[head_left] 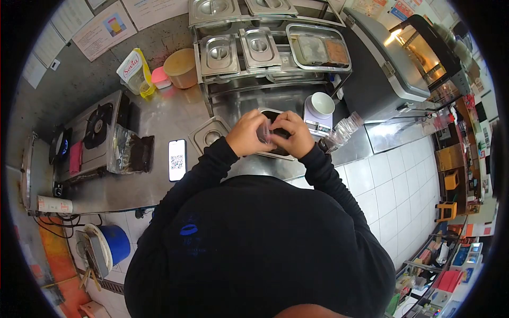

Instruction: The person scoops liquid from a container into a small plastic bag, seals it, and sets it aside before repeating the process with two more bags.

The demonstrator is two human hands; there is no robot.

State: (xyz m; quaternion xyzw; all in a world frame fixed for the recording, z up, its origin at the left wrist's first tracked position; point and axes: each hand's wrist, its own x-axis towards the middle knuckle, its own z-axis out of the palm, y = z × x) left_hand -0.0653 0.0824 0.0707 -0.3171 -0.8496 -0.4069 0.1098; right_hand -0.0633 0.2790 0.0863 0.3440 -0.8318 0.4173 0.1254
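Observation:
Both my hands are together over a steel pan (277, 155) at the counter's front edge. My left hand (247, 134) is curled around a small clear plastic cup or bag (263, 132). My right hand (293, 135) has its fingers bent in a pinch at the right side of this clear item; its exact shape is partly hidden by the fingers. Dark contents show in the pan behind the hands. Left of the pan lies a steel lid (211, 132). A white bowl (321, 105) rests on a digital scale (317, 126) at the right.
A phone (177, 160) and a bag of dark food (133, 152) lie on the left, beside a gas stove (87, 132). Behind stands a rack with lidded pans (219, 54). Stacked clear cups (343, 131) are right of the hands, near a black appliance (371, 79).

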